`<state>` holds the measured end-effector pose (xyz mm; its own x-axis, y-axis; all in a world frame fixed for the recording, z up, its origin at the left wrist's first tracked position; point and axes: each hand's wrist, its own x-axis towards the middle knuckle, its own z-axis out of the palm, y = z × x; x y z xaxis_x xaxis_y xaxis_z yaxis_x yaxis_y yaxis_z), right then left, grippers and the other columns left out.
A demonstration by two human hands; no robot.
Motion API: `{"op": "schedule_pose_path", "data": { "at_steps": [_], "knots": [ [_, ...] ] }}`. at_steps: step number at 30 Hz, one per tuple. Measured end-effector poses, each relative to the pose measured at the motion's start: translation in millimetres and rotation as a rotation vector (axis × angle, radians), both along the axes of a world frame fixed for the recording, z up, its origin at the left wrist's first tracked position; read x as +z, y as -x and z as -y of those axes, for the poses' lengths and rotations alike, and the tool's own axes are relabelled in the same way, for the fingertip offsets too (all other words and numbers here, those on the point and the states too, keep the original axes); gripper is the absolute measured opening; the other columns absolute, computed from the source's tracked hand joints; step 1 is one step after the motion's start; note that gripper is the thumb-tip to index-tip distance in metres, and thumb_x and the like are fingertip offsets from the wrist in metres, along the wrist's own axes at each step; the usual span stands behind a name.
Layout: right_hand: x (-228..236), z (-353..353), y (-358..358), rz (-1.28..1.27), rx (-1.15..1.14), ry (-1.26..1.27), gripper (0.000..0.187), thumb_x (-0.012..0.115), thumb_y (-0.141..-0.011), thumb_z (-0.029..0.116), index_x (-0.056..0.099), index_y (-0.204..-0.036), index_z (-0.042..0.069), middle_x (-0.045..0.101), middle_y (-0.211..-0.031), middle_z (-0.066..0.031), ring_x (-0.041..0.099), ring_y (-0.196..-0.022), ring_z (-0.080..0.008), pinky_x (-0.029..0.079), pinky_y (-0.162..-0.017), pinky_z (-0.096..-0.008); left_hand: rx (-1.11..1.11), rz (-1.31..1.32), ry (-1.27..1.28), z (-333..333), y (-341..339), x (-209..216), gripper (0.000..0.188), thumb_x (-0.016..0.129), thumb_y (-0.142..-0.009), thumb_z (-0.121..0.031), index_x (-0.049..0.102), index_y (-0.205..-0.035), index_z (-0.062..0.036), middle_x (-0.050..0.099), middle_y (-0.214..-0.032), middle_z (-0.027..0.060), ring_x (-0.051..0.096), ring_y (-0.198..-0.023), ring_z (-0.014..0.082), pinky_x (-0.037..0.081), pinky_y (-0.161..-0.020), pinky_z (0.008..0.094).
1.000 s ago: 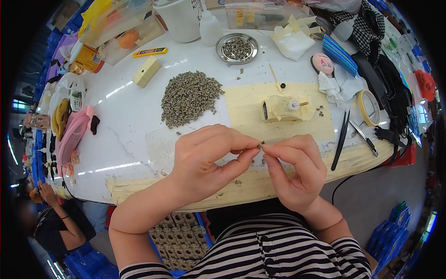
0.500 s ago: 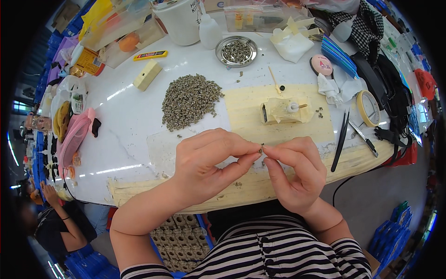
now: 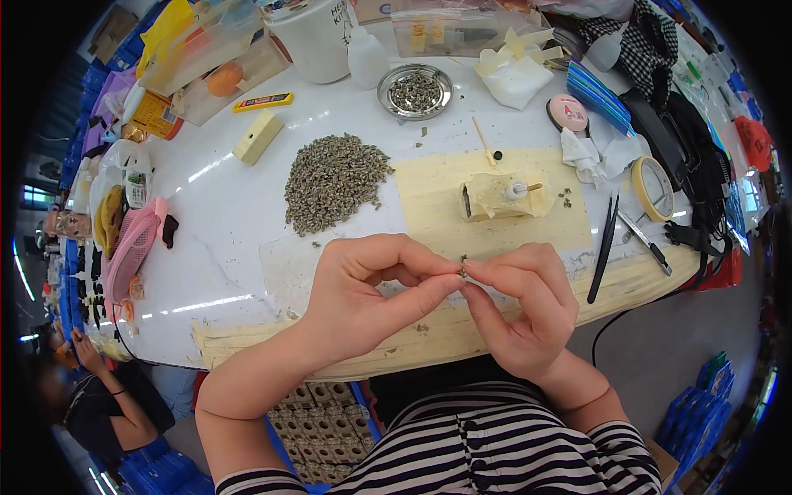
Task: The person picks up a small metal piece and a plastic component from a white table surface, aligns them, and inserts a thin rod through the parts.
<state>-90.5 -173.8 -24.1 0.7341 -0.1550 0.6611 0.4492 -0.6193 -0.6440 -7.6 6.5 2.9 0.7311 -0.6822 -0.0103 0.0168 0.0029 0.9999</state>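
Pinching a tiny dark part (image 3: pixel 464 266) between both hands, you hold it above the near edge of the table (image 3: pixel 231 206): left hand (image 3: pixel 363 289) and right hand (image 3: pixel 528 309) meet fingertip to fingertip, raised close for inspection. The grey pile (image 3: pixel 334 177) lies within reach beyond them.

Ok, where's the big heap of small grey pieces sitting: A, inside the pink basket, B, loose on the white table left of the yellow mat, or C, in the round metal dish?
B: the grey heap lies loose on the white table, just left of the yellow mat.
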Motion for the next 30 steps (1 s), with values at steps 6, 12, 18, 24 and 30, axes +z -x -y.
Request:
{"op": "schedule_pose_path", "data": {
  "at_steps": [6, 12, 18, 24, 30],
  "knots": [
    [0.1, 1.3, 0.3, -0.012, -0.001, -0.001, 0.033, 0.082, -0.068, -0.008, 0.075, -0.097, 0.006, 0.067, -0.085, -0.0046, 0.060, -0.074, -0.0217, 0.046, -0.063, -0.0314, -0.018, 0.025, -0.046, -0.7, -2.1, 2.0, 0.010, 0.073, -0.088, 0.006, 0.073, -0.098, 0.0051, 0.073, -0.093, 0.0108, 0.068, -0.085, 0.0130, 0.054, -0.076, 0.0264],
    [0.9, 0.9, 0.1, -0.017, -0.016, 0.013, 0.032, 0.081, -0.069, -0.008, 0.075, -0.097, 0.005, 0.067, -0.084, -0.0050, 0.060, -0.074, -0.0218, 0.046, -0.063, -0.0314, 0.032, 0.273, -0.050, 3.1, -0.1, 2.5, 0.013, 0.076, -0.084, 0.006, 0.074, -0.096, 0.0029, 0.074, -0.087, 0.0098, 0.069, -0.079, 0.0133, 0.054, -0.072, 0.0253],
    [2.2, 0.8, 1.7, -0.021, -0.011, -0.021, 0.032, 0.081, -0.069, -0.008, 0.075, -0.097, 0.005, 0.068, -0.084, -0.0056, 0.060, -0.073, -0.0219, 0.046, -0.064, -0.0314, 0.109, 0.742, -0.059, 7.2, -4.6, -0.4, 0.018, 0.080, -0.077, 0.006, 0.074, -0.093, -0.0006, 0.074, -0.081, 0.0087, 0.070, -0.071, 0.0174, 0.054, -0.063, 0.0264],
    [1.8, 0.6, 1.2, -0.003, -0.011, -0.032, 0.031, 0.080, -0.069, -0.008, 0.075, -0.097, 0.005, 0.068, -0.084, -0.0057, 0.060, -0.074, -0.0221, 0.046, -0.064, -0.0315, 0.129, 0.879, -0.066, 8.2, -5.5, -1.4, 0.020, 0.081, -0.075, 0.007, 0.074, -0.092, -0.0007, 0.074, -0.082, 0.0085, 0.071, -0.071, 0.0191, 0.055, -0.062, 0.0273],
    [5.7, 3.9, 2.8, -0.036, -0.007, -0.028, 0.029, 0.080, -0.071, -0.008, 0.075, -0.097, 0.004, 0.067, -0.088, -0.0067, 0.061, -0.076, -0.0220, 0.046, -0.065, -0.0320, 0.131, 0.930, -0.078, 9.0, -6.6, -0.9, 0.021, 0.081, -0.074, 0.007, 0.074, -0.092, -0.0004, 0.073, -0.081, 0.0088, 0.071, -0.070, 0.0198, 0.054, -0.061, 0.0277]
  ]
}}
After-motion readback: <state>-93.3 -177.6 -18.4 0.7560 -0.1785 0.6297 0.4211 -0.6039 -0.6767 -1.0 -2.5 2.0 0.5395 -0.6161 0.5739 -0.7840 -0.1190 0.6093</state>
